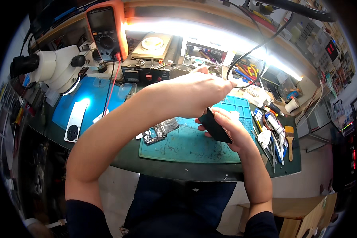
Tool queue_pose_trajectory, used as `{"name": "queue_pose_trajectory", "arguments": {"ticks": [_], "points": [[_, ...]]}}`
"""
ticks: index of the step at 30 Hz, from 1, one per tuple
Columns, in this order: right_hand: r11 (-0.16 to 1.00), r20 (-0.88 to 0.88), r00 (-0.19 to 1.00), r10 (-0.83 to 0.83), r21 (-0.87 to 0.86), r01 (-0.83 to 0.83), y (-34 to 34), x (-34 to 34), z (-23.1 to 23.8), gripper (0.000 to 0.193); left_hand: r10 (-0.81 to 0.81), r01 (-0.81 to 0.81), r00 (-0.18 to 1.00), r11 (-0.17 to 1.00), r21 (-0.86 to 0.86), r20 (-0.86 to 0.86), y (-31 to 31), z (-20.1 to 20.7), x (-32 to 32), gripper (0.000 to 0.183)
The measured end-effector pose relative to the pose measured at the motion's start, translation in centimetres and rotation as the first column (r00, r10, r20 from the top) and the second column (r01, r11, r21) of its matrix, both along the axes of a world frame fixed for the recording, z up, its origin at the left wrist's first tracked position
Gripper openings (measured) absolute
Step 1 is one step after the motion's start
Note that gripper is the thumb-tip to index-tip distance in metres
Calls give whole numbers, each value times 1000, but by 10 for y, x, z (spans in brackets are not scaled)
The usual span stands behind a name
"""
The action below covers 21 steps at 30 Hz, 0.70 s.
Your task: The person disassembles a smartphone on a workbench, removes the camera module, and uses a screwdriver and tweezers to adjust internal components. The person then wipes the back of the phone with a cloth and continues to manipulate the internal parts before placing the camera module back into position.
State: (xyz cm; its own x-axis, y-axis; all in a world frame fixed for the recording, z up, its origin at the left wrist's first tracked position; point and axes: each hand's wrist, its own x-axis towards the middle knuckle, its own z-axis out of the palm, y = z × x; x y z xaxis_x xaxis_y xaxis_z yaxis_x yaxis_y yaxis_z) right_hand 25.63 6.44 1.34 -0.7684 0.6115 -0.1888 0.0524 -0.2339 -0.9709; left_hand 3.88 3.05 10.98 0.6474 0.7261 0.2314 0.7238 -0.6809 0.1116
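Head view looks down on the right hand [230, 129] cupping a dark phone [215, 126] from below, fingers wrapped round its edges, probably so it stays steady and tilted up toward the face. Left hand [198, 93] comes over the top with fingers bunched at the phone's upper end; can't tell if they pinch anything, it's hidden. All this hangs just above the green mat [186, 144], likely so loose bits land there. A stripped board [159, 132] lies on the mat to the left, tools [275, 137] fan out on the right, and a microscope [53, 67] sits well off left.
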Motion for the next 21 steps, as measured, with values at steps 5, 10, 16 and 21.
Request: {"name": "queue_pose_trajectory", "arguments": {"ticks": [5,10,16,21], "points": [[1000,-20,1000,22,-7,-22,-1,-1,1,73,16,-15,1000,997,-72,18,4,0,-2,82],[999,-22,999,26,-22,-27,0,0,-1,71,30,-31,999,993,-116,-14,-2,8,3,84],[998,-34,998,46,-30,-47,-3,0,2,64,37,-31,998,994,-101,55,2,-3,0,84],[1000,-39,999,12,18,-12,-1,-1,-2,58,37,-36,998,999,-25,55,-4,-2,-4,81]]}}
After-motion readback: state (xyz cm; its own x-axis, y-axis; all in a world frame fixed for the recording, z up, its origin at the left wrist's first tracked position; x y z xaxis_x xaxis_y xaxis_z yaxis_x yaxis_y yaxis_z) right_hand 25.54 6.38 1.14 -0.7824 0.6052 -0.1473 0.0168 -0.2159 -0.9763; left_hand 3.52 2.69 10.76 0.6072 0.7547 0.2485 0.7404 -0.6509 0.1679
